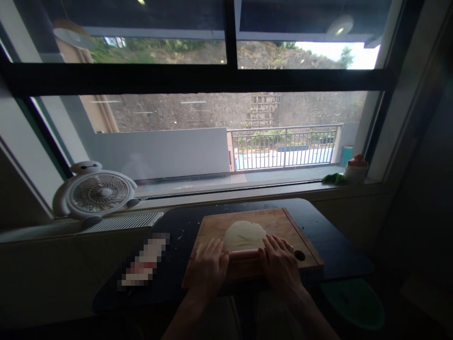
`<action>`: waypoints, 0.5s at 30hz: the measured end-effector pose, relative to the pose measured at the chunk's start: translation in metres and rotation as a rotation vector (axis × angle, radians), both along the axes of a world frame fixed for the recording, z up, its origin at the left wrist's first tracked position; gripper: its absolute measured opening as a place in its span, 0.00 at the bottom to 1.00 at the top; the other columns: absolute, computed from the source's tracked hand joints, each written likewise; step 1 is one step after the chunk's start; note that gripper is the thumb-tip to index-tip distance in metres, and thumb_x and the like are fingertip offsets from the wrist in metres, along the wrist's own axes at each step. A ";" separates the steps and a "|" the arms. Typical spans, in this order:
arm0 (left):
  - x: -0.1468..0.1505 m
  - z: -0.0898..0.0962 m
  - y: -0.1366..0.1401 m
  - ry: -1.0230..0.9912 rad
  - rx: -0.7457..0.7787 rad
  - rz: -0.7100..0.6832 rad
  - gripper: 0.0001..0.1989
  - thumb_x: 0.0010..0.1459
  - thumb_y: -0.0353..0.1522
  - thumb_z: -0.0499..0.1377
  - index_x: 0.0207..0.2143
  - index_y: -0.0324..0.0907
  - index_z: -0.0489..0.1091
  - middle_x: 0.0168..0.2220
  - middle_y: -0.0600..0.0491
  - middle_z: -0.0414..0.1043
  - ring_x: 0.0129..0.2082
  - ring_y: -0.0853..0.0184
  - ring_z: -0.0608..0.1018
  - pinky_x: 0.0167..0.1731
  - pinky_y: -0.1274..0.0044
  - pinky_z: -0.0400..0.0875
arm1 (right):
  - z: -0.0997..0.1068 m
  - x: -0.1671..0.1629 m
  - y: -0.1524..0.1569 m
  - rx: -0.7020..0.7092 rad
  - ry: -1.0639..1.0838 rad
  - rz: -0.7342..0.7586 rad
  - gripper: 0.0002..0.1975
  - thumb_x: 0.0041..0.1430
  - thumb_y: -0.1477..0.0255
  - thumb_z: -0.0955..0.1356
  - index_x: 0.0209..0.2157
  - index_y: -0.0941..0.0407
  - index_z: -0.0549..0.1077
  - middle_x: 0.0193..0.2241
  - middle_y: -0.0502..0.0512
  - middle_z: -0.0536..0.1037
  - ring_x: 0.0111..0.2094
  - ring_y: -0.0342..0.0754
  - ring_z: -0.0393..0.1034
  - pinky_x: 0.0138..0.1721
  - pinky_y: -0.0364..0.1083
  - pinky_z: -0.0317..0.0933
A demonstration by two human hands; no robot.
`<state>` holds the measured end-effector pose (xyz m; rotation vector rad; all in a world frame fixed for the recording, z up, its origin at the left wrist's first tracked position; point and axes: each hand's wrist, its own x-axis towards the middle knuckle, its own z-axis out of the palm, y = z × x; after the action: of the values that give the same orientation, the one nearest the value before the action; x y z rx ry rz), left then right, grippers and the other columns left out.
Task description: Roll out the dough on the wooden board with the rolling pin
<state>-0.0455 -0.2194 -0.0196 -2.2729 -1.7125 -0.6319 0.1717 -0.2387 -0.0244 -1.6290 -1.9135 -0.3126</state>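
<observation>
A flattened round of pale dough (244, 235) lies on a wooden cutting board (212, 226). Across its near edge runs a rolling pin (245, 255), of which only the middle stretch shows between my hands. My left hand (211, 259) rests over the pin's left end, fingers bent down on it. Over the right end lies my right hand (279, 255), its fingers pointing forward beside the dough. Both ends of the pin are hidden under my hands.
The board sits on a dark table (318, 236) below a window. White specks dot the tabletop. A blurred-out object (145, 259) lies at left. On the sill stand a white fan (102, 192), a bottle with a red top (356, 170) and a green cloth (333, 179). A green stool (354, 302) is lower right.
</observation>
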 end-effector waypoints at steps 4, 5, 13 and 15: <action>-0.002 -0.004 -0.019 -0.007 0.014 -0.024 0.22 0.64 0.41 0.43 0.52 0.42 0.67 0.56 0.50 0.65 0.60 0.59 0.62 0.60 0.61 0.45 | -0.009 0.000 -0.016 0.015 -0.006 -0.013 0.20 0.66 0.66 0.54 0.53 0.56 0.67 0.57 0.57 0.64 0.59 0.53 0.53 0.57 0.54 0.45; -0.002 -0.003 -0.018 -0.003 0.002 -0.025 0.22 0.64 0.41 0.42 0.52 0.42 0.67 0.56 0.50 0.65 0.59 0.59 0.62 0.60 0.61 0.46 | -0.008 0.000 -0.013 0.010 -0.002 -0.024 0.20 0.66 0.66 0.54 0.52 0.55 0.68 0.56 0.57 0.64 0.59 0.53 0.53 0.57 0.54 0.45; 0.006 0.022 0.046 0.000 -0.090 0.075 0.21 0.63 0.40 0.42 0.49 0.43 0.69 0.53 0.48 0.69 0.56 0.59 0.67 0.56 0.61 0.53 | 0.034 -0.009 0.075 -0.270 0.009 -0.005 0.24 0.67 0.61 0.52 0.33 0.53 0.76 0.37 0.56 0.76 0.47 0.52 0.65 0.49 0.51 0.54; 0.007 0.025 0.059 -0.010 -0.097 0.087 0.21 0.63 0.40 0.42 0.47 0.44 0.69 0.51 0.47 0.70 0.54 0.59 0.68 0.55 0.61 0.54 | 0.043 -0.009 0.095 -0.394 0.028 -0.002 0.25 0.66 0.60 0.52 0.33 0.54 0.76 0.35 0.57 0.77 0.42 0.51 0.67 0.43 0.49 0.57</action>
<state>-0.0390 -0.1605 0.0057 -2.2472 -1.8746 -0.5544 0.1631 -0.1441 0.0181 -1.8688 -2.0444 0.0961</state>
